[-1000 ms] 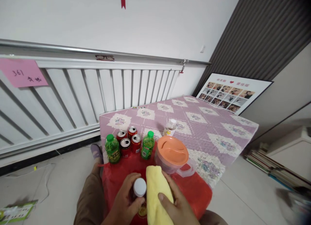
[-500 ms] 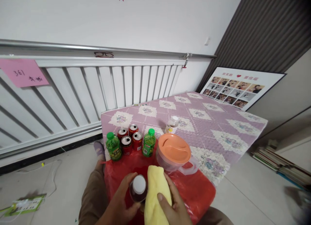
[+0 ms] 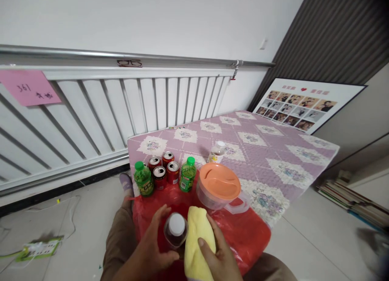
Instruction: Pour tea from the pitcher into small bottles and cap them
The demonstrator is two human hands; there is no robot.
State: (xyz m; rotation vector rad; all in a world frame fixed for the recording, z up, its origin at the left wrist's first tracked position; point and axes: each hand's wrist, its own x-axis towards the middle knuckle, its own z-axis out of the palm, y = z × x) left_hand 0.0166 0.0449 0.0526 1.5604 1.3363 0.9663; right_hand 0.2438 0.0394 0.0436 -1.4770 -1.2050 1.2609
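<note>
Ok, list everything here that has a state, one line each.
dark bottle, upright, white cap on, gripped by left hand
yellow cloth, bunched, held against the bottle by right hand
pitcher, orange lid on
left green bottle, upright, capped
right green bottle, upright, capped
red cans, three, upright; opened or sealed cannot be told
small clear bottle, upright, capped

Bare left hand (image 3: 151, 248), bare right hand (image 3: 218, 260), brown trousers (image 3: 117, 242), greyish-purple slipper (image 3: 125, 180).
</note>
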